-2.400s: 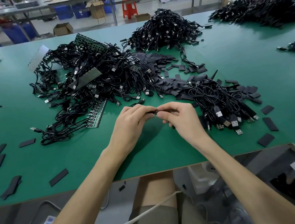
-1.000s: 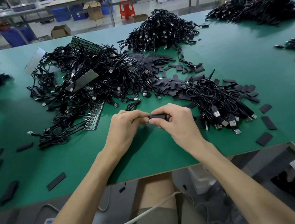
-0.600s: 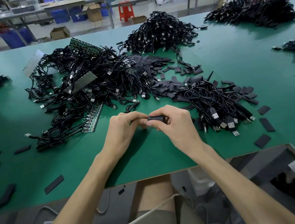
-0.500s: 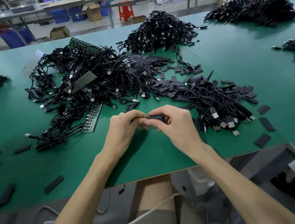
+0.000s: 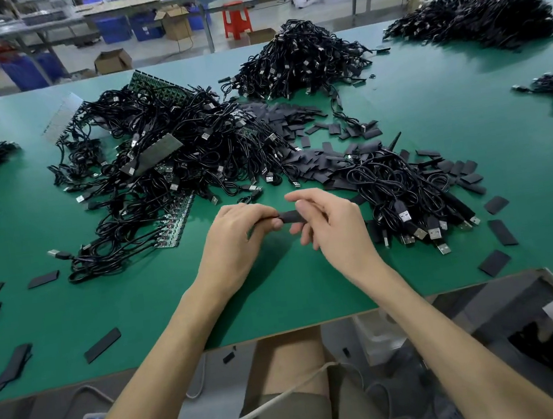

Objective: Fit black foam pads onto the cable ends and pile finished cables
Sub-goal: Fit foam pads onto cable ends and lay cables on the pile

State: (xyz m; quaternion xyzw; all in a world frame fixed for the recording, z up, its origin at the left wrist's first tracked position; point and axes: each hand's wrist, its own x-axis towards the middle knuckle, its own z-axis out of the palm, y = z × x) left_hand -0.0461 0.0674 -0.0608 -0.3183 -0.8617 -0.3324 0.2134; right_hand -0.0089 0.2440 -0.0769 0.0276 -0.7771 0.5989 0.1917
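your knee and a white cord (image 5: 273,406) are below the near edge of the green desk (image 5: 278,295). a few loose foam pieces (image 5: 102,345) lie flat near that edge on the left, and others (image 5: 494,262) on the right.

above the desk, a little in from the edge, your two hands meet. the black foam pad (image 5: 289,216) is between them, lying level. your left hand (image 5: 233,235) has a closed grip, thumb and fingers pinching the pad's left end. your right hand (image 5: 332,227) pinches the right end with thumb and forefinger; its other fingers are curled below. i cannot tell if a cable end is inside the pad.

just right of your right hand lies a cable pile (image 5: 403,188) with the usb plugs pointing to the near side. farther left is a big tangled heap (image 5: 167,166) of cables with green boards in it. between them is a spread of foam pads (image 5: 292,118). a tall cable mound (image 5: 299,58) stands at the far side.
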